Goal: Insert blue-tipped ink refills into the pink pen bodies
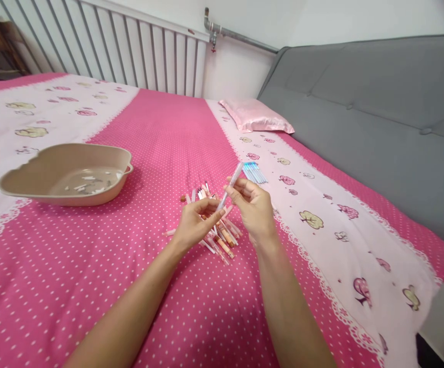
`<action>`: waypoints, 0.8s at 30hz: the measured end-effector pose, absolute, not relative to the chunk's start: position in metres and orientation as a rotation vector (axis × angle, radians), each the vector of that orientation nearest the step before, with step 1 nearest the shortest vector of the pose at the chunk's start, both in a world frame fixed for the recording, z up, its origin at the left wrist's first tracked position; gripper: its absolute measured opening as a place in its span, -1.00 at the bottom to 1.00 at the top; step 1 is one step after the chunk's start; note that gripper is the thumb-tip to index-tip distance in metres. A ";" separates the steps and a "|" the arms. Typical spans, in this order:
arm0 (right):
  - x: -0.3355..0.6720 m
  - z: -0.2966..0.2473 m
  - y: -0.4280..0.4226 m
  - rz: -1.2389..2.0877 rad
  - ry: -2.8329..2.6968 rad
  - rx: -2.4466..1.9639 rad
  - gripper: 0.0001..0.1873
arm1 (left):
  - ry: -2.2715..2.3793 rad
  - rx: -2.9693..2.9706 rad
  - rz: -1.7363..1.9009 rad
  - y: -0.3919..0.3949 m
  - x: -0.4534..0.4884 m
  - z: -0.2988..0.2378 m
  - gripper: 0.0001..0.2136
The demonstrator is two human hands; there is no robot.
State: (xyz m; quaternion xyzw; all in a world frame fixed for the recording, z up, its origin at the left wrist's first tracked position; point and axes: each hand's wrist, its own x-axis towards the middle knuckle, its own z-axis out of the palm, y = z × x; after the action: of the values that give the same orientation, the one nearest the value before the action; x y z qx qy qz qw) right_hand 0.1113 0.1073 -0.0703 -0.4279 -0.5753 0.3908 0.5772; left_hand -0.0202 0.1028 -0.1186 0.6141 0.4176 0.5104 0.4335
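Observation:
Between my two hands a pale, slim pen [236,175] is held at a slant above the bed. My left hand [197,222] pinches its lower end, while my right hand [254,207] grips it higher up, near the whitish upper part. Under and around my hands lies a loose pile of pens and pen parts [225,244] in pink, white and orange-brown, partly hidden by my fingers. Just beyond my right hand, several blue-topped pens [255,173] lie side by side in a neat row.
A beige plastic basin [103,197] with small white and grey pieces in it stands at the left. The pink dotted bedspread [160,128] carries a pink pillow [256,116] at the back. A grey padded headboard [368,97] rises on the right; a white radiator [130,48] lines the wall.

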 end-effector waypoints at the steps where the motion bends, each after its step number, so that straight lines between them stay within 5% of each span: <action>1: 0.111 -0.071 0.107 0.916 -1.348 -0.997 -0.77 | 1.042 1.527 1.277 0.103 -0.020 -0.119 -0.72; 24: 0.110 -0.074 0.108 0.962 -1.377 -0.963 -0.80 | 0.995 1.476 1.305 0.104 -0.020 -0.120 -0.73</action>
State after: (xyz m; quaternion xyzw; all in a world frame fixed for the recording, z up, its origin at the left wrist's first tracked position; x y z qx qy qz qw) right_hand 0.1101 0.1076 -0.0737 -0.4097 -0.5857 0.4095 0.5669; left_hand -0.0200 0.1045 -0.1203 0.5971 0.4025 0.5279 0.4504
